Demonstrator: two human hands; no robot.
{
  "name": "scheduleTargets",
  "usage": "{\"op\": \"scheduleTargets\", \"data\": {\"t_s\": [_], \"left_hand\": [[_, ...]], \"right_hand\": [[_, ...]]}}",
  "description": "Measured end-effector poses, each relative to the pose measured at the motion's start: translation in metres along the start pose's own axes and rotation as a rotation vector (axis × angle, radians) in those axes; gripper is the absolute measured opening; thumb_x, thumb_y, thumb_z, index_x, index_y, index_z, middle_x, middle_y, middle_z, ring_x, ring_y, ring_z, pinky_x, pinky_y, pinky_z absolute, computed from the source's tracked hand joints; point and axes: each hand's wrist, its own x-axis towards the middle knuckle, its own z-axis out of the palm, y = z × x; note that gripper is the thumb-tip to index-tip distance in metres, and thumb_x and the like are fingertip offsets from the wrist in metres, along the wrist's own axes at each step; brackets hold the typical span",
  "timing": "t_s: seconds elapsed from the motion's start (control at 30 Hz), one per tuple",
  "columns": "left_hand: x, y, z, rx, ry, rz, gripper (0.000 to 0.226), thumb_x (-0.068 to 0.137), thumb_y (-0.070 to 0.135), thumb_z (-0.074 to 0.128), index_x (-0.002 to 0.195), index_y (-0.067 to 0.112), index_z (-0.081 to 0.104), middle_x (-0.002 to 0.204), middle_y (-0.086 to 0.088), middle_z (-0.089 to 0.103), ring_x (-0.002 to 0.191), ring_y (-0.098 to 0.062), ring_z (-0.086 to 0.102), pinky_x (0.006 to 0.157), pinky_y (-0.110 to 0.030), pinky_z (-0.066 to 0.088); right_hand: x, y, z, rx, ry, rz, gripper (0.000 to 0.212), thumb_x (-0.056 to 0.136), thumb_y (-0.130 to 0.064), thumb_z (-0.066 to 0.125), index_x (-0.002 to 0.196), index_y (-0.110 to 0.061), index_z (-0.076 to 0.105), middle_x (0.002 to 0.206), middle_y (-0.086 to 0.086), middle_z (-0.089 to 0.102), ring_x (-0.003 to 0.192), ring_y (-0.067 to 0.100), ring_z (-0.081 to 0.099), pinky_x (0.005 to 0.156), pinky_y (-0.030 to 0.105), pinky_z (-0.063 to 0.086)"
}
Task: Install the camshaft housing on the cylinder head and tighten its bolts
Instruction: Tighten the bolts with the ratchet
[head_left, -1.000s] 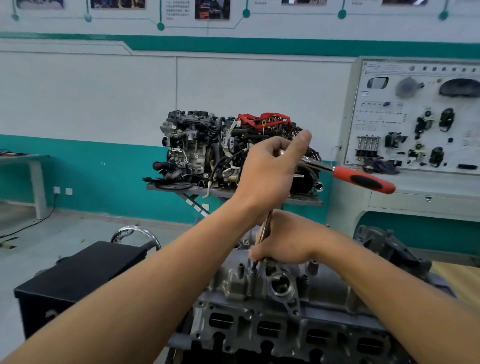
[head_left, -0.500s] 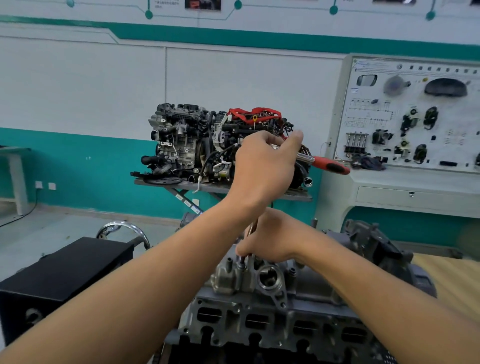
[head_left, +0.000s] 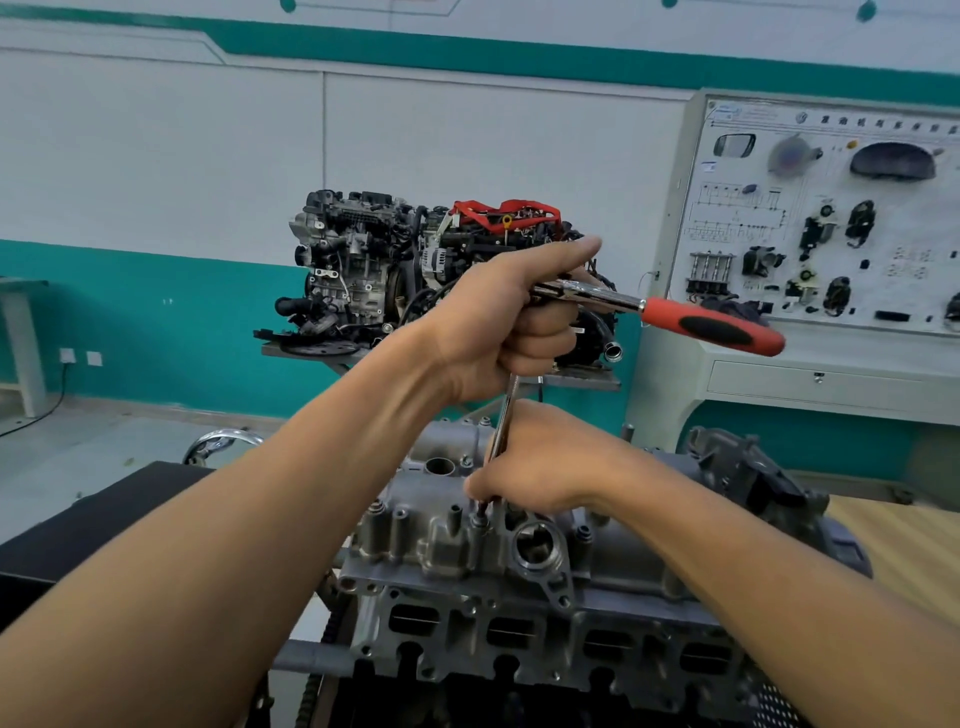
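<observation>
Head view: left hand (head_left: 509, 322) clenched around the ratchet (head_left: 711, 326) head, thumb straight, red handle pointing right; right hand (head_left: 545, 462) pinches extension bar (head_left: 506, 415) low, tip on a bolt (head_left: 479, 515). Camshaft housing (head_left: 441, 543) sits on cylinder head (head_left: 519, 642), under both hands.

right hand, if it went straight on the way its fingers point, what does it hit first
Likely the bolt on the camshaft housing, just below the fingers of the right hand; depth is unclear.
</observation>
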Motion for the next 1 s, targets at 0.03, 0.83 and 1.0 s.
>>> {"op": "scheduleTargets", "data": {"t_s": [0.03, 0.83, 1.0], "left_hand": [[0.000, 0.001, -0.002, -0.023, -0.054, -0.003, 0.028, 0.092, 0.041, 0.051, 0.078, 0.018, 0.051, 0.038, 0.012, 0.021, 0.035, -0.006, 0.013, 0.036, -0.013, 0.008], [-0.014, 0.022, 0.039, 0.207, 0.140, 0.321, 0.036, 0.098, 0.033, 0.060, 0.066, 0.017, 0.065, 0.042, 0.009, 0.029, 0.037, -0.011, 0.018, 0.038, -0.016, 0.019], [0.011, 0.018, 0.063, 0.202, 0.294, 0.358, 0.039, 0.092, 0.039, 0.068, 0.058, 0.022, 0.059, 0.046, 0.008, 0.031, 0.038, -0.010, 0.025, 0.043, -0.023, 0.023]], "right_hand": [[-0.001, -0.001, -0.001, -0.018, 0.001, -0.001, 0.039, 0.082, -0.024, 0.070, 0.055, -0.017, 0.042, 0.050, -0.003, 0.040, 0.043, 0.014, 0.038, 0.047, 0.028, 0.032], [-0.022, 0.005, -0.010, 0.079, 0.192, -0.038, 0.037, 0.081, -0.027, 0.071, 0.056, -0.007, 0.052, 0.051, 0.006, 0.054, 0.041, 0.015, 0.043, 0.046, 0.036, 0.044], [-0.043, 0.054, -0.026, 0.057, 0.210, -0.069, 0.040, 0.093, -0.046, 0.063, 0.077, -0.010, 0.070, 0.071, 0.008, 0.071, 0.057, 0.017, 0.065, 0.057, 0.029, 0.054]]}}
